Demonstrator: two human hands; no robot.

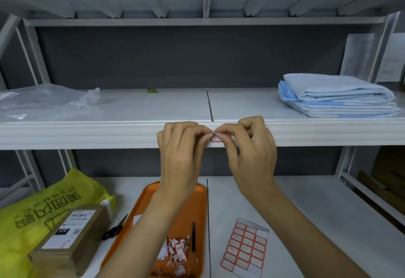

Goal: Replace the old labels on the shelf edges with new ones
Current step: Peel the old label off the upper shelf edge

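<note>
Left hand [182, 152] and right hand [252, 152]: my fingers are curled, pinching the label [215, 139] at the shelf [87, 135] front edge, midway. Peeling or sticking: cannot tell. Scraps [178, 253] in tray [186, 207] suggest several removed; label sheet [244, 248] mostly unused.

The left hand [182, 152] and right hand [249, 152] meet fingertip to fingertip, pinching a red-bordered label [215, 139] on the shelf edge [87, 134]. Below the left hand lies an orange tray [197, 194] with crumpled scraps [178, 253]; below the right, a label sheet [245, 247]. Folded blue cloth [337, 95] lies beyond the right hand.
</note>
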